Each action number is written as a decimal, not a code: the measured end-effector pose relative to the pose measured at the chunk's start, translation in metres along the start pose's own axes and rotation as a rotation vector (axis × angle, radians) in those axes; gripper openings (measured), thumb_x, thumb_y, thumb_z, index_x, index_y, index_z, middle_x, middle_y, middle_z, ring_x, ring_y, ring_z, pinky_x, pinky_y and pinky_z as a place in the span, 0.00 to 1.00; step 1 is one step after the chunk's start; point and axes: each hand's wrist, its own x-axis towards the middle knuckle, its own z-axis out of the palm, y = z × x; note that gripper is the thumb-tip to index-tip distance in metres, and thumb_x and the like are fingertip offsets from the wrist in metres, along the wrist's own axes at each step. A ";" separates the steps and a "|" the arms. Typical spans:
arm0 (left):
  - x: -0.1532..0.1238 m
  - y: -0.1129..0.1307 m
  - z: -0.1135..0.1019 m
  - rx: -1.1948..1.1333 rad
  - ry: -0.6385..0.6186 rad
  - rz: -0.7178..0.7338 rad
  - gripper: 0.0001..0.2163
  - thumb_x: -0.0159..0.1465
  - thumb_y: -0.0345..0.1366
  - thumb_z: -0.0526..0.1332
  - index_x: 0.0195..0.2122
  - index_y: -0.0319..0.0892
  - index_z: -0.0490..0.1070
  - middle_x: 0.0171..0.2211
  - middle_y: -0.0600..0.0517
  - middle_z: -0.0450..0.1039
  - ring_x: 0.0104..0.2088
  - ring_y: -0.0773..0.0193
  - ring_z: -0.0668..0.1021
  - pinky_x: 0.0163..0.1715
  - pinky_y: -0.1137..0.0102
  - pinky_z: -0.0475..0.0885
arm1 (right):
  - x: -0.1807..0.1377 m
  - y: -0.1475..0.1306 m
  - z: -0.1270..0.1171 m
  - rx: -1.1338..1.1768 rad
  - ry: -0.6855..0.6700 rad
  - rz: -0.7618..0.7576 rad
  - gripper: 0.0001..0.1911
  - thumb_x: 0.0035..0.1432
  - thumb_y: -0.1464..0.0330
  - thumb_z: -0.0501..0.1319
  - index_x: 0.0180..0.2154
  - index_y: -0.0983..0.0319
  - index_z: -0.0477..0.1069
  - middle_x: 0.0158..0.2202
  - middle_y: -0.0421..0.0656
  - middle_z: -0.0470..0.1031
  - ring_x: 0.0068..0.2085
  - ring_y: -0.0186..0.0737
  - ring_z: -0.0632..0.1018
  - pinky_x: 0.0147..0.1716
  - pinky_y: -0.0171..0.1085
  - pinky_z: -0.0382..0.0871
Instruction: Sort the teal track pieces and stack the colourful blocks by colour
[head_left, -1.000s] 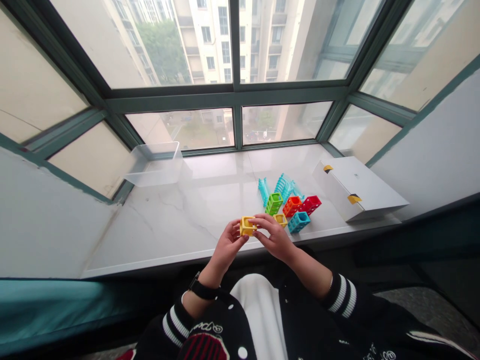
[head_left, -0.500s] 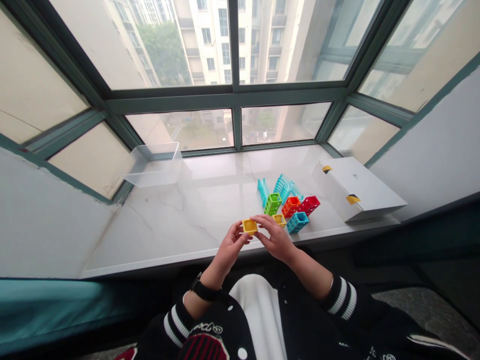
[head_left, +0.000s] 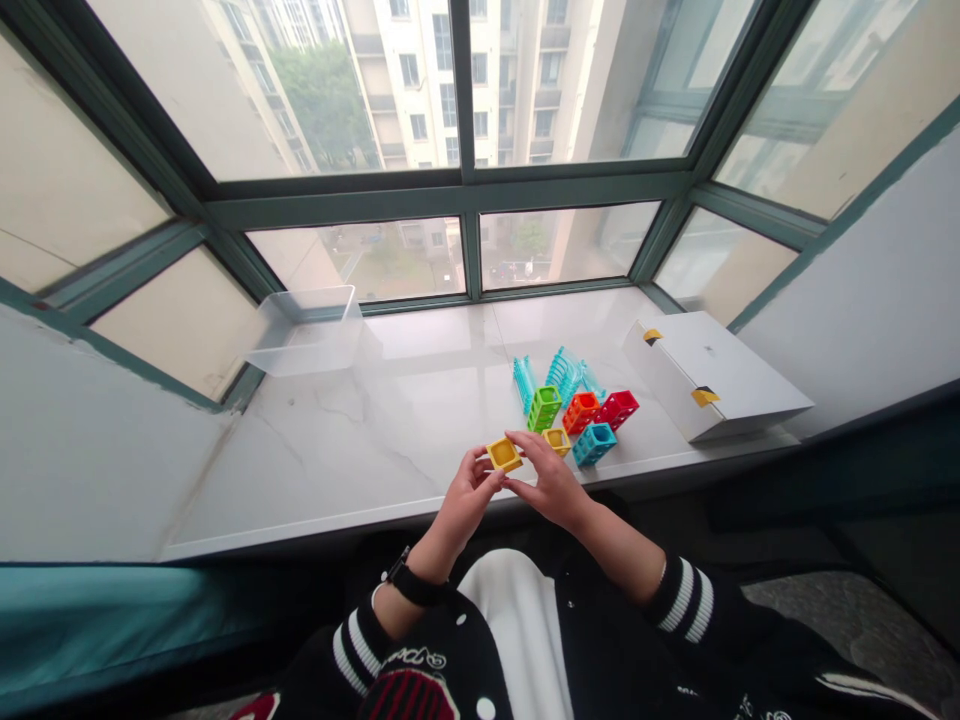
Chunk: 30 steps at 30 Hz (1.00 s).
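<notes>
Between my two hands is a yellow toy block (head_left: pixel 504 455), square with a hollow top, held near the front edge of the sill. My left hand (head_left: pixel 466 492) grips it from the left, and my right hand (head_left: pixel 553 483) has its fingers on the right side. Just behind my right hand stands another yellow block (head_left: pixel 557 441), partly covered by the fingers. Close by are a blue block (head_left: pixel 595 444), a green block (head_left: pixel 544 408), an orange block (head_left: pixel 580 412) and a red block (head_left: pixel 618 410), all hollow with holes in their sides.
Behind the blocks lie clear turquoise ribbed track pieces (head_left: pixel 566 374). A white box (head_left: pixel 724 375) with yellow-black tabs stands on the right of the marble sill (head_left: pixel 360 430). A clear plastic bin (head_left: pixel 311 335) sits at the far left, against the window frame (head_left: pixel 570 192).
The yellow block in my hands has turned a little and shifted slightly to the right. The other blocks stay in place.
</notes>
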 end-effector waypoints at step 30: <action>0.095 -0.035 0.053 0.660 -0.077 0.224 0.28 0.60 0.38 0.74 0.61 0.45 0.71 0.61 0.41 0.75 0.59 0.49 0.79 0.60 0.51 0.75 | -0.015 0.046 -0.078 -0.358 0.249 0.176 0.30 0.64 0.51 0.67 0.61 0.59 0.69 0.56 0.53 0.77 0.57 0.58 0.77 0.59 0.57 0.73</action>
